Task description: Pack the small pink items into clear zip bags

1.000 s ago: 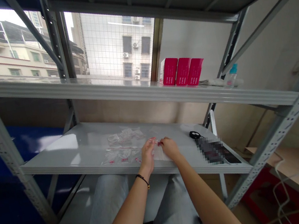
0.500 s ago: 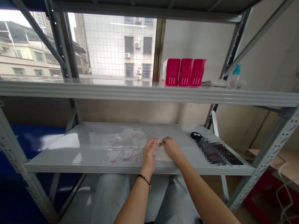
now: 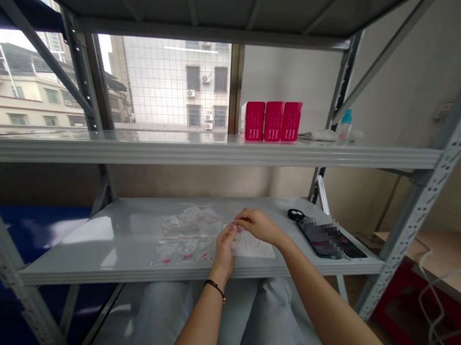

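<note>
My left hand (image 3: 224, 250), with a dark bracelet at its wrist, is closed at the edge of a clear plastic bag (image 3: 255, 248). Fingers bent, my right hand (image 3: 261, 227) meets the left fingertips over the top of that bag; the exact pinch is hidden between the hands. Left of them, flat clear bags (image 3: 185, 250) with small red-pink bits lie in a row along the front of the grey shelf (image 3: 92, 243). Behind this row is a loose heap of more clear bags (image 3: 187, 219).
To the right lie a phone-like dark slab (image 3: 313, 241), partly blurred out, and a small black round object (image 3: 295, 214). Pink-red boxes (image 3: 274, 121) and a blue-topped bottle (image 3: 345, 124) stand on the upper shelf (image 3: 192, 155). A metal upright (image 3: 431, 186) rises at right.
My right hand has turned further over and its fingers now meet those of my left hand. The red bits seen between the hands are now covered. The whole view has shifted slightly.
</note>
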{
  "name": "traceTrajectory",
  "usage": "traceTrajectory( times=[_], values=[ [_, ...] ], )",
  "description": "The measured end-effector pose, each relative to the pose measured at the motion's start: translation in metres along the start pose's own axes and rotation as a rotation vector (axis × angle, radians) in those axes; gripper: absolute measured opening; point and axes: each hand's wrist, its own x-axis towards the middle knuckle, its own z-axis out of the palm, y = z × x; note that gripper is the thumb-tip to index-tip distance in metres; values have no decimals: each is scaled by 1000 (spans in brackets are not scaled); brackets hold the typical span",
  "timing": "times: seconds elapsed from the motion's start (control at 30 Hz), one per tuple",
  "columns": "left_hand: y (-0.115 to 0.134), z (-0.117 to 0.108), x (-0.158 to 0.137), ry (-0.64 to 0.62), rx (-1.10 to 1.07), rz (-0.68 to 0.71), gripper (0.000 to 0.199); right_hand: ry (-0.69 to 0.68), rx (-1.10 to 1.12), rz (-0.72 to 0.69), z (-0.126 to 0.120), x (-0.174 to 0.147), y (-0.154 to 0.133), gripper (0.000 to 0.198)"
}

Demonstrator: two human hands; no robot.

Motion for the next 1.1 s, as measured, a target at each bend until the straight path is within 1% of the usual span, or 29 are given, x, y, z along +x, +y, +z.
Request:
traceTrajectory(
  times=[0.1, 0.2, 0.27, 0.37, 0.43, 0.57, 0.63, 0.7, 0.77, 0.8, 0.87, 0.97, 1.03, 1.1],
  values=[
    [-1, -3, 1, 8, 5, -15, 31, 35, 24, -16, -4, -8, 2, 24],
    [-2, -5, 1, -2, 9, -29, 34, -15, 73, -49, -7, -19, 6, 27],
    [0, -3, 0, -34, 15, -31, 38, -62, 94, -50, -7, -25, 7, 25],
    [6, 2, -2, -88, 43, -24, 42, -49, 96, -14, -10, -35, 2, 16],
    [15, 7, -5, -117, 156, 39, 39, -15, 88, -2, -15, -41, -6, 14],
    [38, 11, -17, -158, 532, 259, 26, 17, 47, -4, -23, -57, -27, 12],
    [49, 6, -27, -183, 625, 300, 22, 31, 60, 5, -20, -68, -36, 11],
    [59, -4, -42, -203, 680, 300, 21, 87, 142, 45, -9, -82, -43, 11],
    [66, -19, -63, -211, 727, 269, 21, 134, 251, 106, 9, -98, -48, 16],
    [69, -27, -74, -220, 751, 244, 21, 139, 290, 133, 21, -107, -49, 15],
    [72, -46, -100, -254, 806, 193, 20, 124, 323, 166, 47, -126, -53, 12],
    [71, -73, -136, -300, 901, 120, 22, 122, 347, 233, 88, -156, -55, 22],
    [68, -88, -155, -303, 951, 69, 24, 110, 400, 304, 114, -173, -54, 24],
    [64, -99, -166, -293, 973, 23, 26, 82, 469, 370, 132, -186, -50, 27]
  ],
)
